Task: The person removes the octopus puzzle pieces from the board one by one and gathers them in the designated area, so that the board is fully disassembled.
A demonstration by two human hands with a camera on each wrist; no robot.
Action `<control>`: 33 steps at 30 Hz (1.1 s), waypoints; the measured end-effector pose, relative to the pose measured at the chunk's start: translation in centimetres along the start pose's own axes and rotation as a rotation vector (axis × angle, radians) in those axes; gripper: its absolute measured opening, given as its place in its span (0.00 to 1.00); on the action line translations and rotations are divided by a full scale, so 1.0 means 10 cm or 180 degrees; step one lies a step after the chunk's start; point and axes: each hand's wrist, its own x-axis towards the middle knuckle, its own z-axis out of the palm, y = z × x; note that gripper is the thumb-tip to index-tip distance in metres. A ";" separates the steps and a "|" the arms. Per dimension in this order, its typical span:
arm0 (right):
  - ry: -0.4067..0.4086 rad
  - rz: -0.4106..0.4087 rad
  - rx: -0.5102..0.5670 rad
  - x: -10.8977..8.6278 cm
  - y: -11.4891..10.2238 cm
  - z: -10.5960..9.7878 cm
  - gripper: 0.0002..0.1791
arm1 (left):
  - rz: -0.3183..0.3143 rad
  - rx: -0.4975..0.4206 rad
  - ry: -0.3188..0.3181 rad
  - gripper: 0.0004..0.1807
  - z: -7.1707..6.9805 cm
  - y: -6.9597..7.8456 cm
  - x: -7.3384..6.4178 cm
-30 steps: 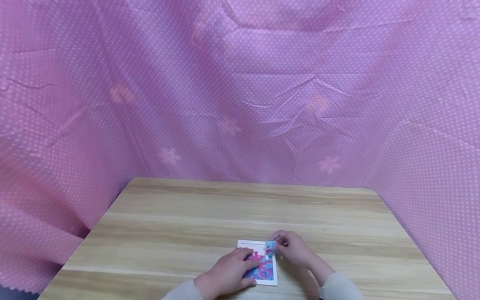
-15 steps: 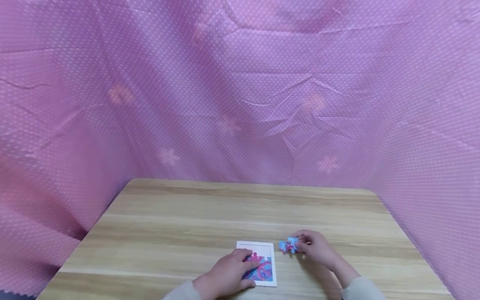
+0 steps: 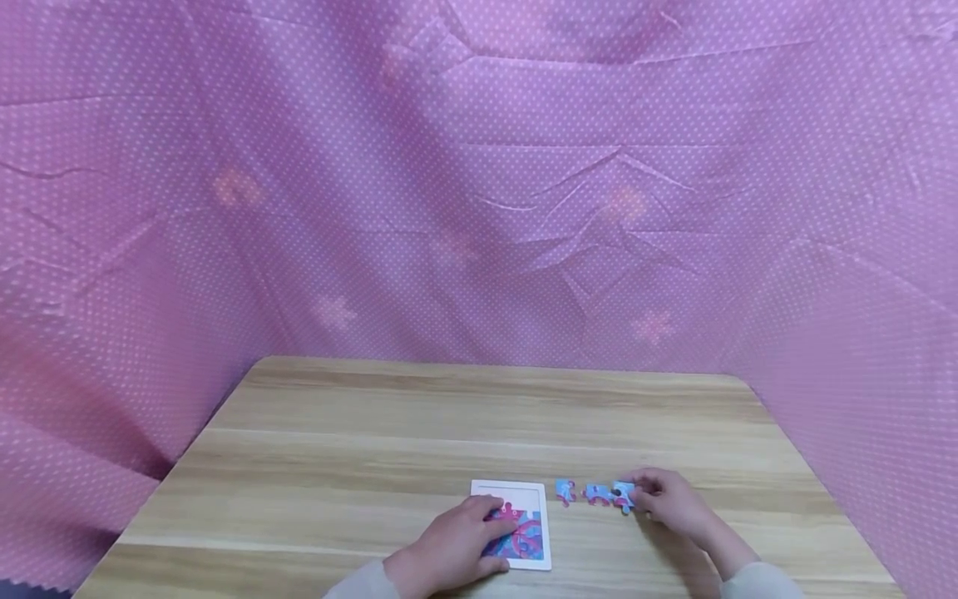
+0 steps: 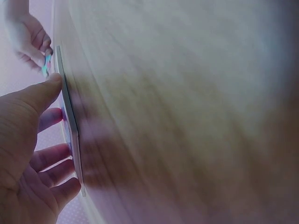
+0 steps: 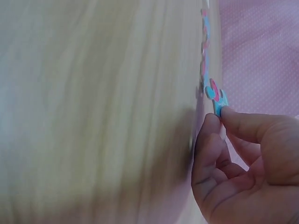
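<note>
White-rimmed rectangular puzzle board (image 3: 546, 532) pressed by the left hand (image 3: 460, 542), fingers extended, likely against sliding; to its right, a knobbed blue-and-pink jigsaw piece (image 3: 623, 492) is pinched edgewise by the right hand (image 3: 671, 501), presumably leaving its far side clear.

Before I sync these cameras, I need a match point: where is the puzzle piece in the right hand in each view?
Head: puzzle piece, low, right of center.
Left wrist: puzzle piece, upper left, small.
Right wrist: puzzle piece, right of center, slightly above mid-height.
Shared landmark: the right hand, holding the puzzle piece in all three.
</note>
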 end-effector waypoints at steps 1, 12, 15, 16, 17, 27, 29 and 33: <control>0.0008 0.0001 -0.0027 -0.01 0.01 -0.01 0.16 | -0.0012 -0.0004 -0.0013 0.28 0.00 0.00 0.00; 0.0414 0.0243 -0.0454 -0.04 -0.03 0.00 0.13 | -0.0040 -0.0018 -0.0046 0.28 -0.02 0.00 -0.02; 0.0553 0.0309 -0.0616 0.00 -0.06 0.02 0.12 | -0.0079 -0.0010 -0.0060 0.28 -0.04 -0.01 -0.02; 0.0579 0.0326 -0.0655 0.00 -0.06 0.02 0.11 | -0.0096 -0.0021 -0.0075 0.29 -0.05 -0.02 -0.03; 0.0608 0.0338 -0.0687 0.01 -0.07 0.03 0.11 | -0.0111 -0.0028 -0.0087 0.29 -0.05 -0.02 -0.03; 0.0625 0.0405 -0.0599 -0.01 -0.08 0.03 0.11 | -0.0076 -0.0033 -0.0049 0.27 -0.09 0.02 -0.07; 0.0628 0.0403 -0.0539 -0.01 -0.11 0.05 0.12 | -0.0077 -0.0052 -0.0039 0.27 -0.09 0.02 -0.06; 0.0601 0.0350 -0.0373 0.02 -0.19 0.14 0.14 | -0.0089 -0.0164 -0.0035 0.27 -0.07 0.00 -0.07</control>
